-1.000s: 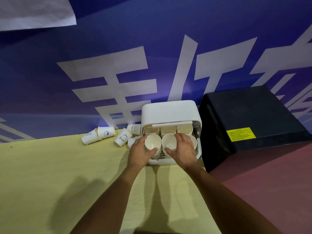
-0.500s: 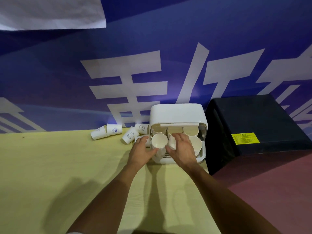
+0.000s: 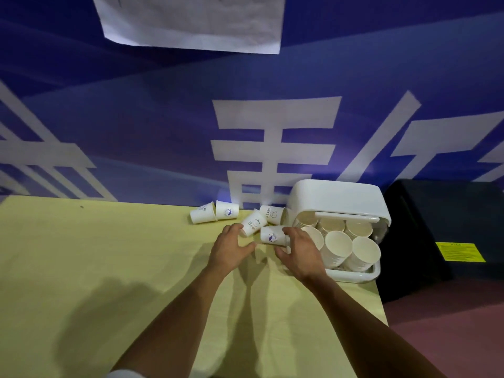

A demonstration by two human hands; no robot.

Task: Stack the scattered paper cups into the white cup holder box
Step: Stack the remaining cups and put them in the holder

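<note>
Lying sideways between both hands, the cup point(image 3: 272, 235) points its base left.

Two bare forearms reach forward from the bottom edge, converging. The left hand point(image 3: 230, 248) lies palm down, fingers loosely spread and empty. The right hand point(image 3: 299, 251) sits close beside it, fingers curled open, thumb pointing toward the left hand.

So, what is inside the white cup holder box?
The white cup holder box holds stacks of paper cups lying with their open mouths outward, in two rows. The right hand covers part of the front left stack, and the lid hides how deep the stacks go.
</note>
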